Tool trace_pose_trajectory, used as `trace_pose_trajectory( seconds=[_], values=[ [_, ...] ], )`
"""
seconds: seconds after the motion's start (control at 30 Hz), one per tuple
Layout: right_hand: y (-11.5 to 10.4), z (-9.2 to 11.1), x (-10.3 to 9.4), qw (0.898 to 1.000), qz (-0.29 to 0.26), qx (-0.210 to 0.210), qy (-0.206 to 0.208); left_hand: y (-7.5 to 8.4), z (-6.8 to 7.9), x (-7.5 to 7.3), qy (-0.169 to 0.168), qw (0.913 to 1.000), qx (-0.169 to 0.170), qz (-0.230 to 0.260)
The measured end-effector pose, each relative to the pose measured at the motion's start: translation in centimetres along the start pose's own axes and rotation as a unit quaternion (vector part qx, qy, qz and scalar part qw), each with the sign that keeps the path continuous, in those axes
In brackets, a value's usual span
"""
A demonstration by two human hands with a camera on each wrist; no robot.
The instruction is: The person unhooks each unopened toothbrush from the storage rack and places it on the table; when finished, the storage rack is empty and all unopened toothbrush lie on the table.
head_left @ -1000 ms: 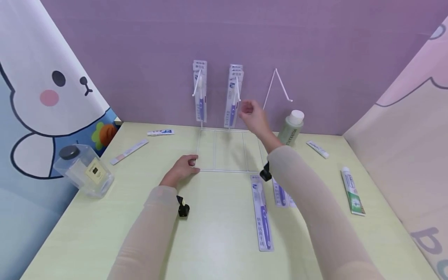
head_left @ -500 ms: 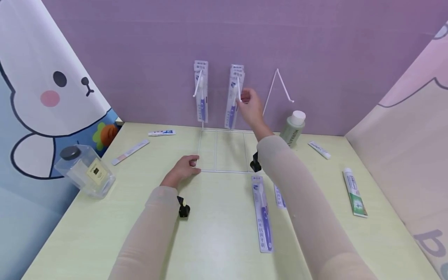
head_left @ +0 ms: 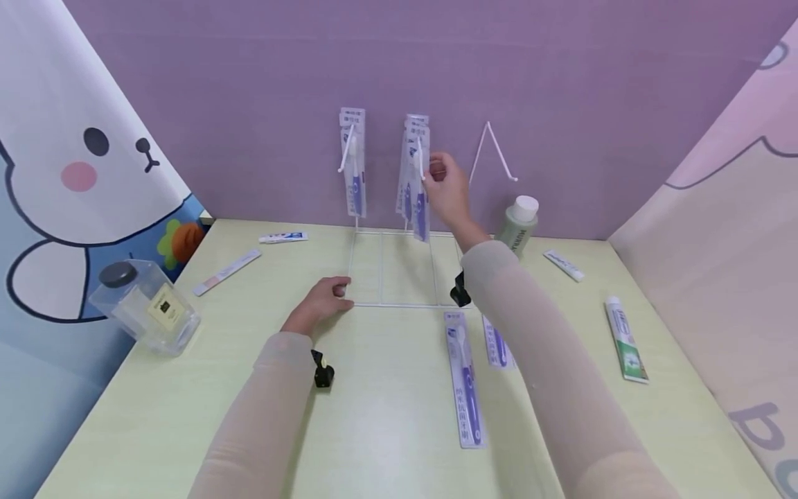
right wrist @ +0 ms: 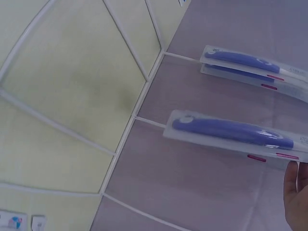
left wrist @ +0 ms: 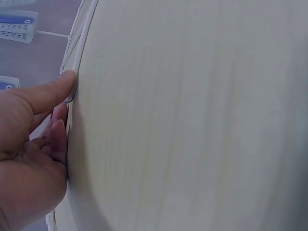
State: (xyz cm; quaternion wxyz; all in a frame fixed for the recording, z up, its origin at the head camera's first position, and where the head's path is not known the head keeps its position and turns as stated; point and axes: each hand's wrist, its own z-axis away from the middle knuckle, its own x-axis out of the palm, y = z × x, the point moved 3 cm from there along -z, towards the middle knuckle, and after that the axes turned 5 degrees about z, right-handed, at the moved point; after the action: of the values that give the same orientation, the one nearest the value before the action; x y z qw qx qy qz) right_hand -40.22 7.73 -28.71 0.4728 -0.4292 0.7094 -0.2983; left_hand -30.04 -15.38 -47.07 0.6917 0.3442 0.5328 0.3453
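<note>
In the head view a white wire display rack (head_left: pixel 405 305) stands against the purple backdrop. My left hand (head_left: pixel 321 299) holds its front left corner, thumb on the wire (left wrist: pixel 86 24) and fingers curled below in the left wrist view. My right hand (head_left: pixel 450 194) pinches the edge of the front packaged toothbrush (head_left: pixel 420 211) on the middle hook (head_left: pixel 420 156). That pack (right wrist: pixel 231 132) hangs forward of the others behind it. More packaged toothbrushes (head_left: pixel 355 184) hang on the left hook; the right hook (head_left: pixel 495 142) carries nothing.
A packaged toothbrush (head_left: pixel 464 381) lies before the rack, another (head_left: pixel 497 343) partly under my right forearm. A green bottle (head_left: pixel 519 225) stands behind that arm. Toothpaste tubes (head_left: pixel 625 339) lie at the right. A clear bottle (head_left: pixel 149 305) and a slim box (head_left: pixel 226 272) are at the left.
My right hand has moved left to the middle hook's front toothbrush pack, which has swung right and forward, apart from those behind. My left hand stays at the rack corner.
</note>
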Motion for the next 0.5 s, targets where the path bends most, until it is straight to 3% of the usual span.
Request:
trace_pose_trajectory(
  seconds=[0.2,0.5],
  values=[
    [-0.1,0.9,-2.1,1.000,-0.029,0.006,-0.008,-0.1,0.0,-0.1,-0.001,0.9999,-0.007,0.008],
    [1.4,4.5,-5.0,0.994,-0.043,0.053,-0.082,-0.2,-0.2,0.0,-0.007,0.9999,-0.009,0.009]
  ],
)
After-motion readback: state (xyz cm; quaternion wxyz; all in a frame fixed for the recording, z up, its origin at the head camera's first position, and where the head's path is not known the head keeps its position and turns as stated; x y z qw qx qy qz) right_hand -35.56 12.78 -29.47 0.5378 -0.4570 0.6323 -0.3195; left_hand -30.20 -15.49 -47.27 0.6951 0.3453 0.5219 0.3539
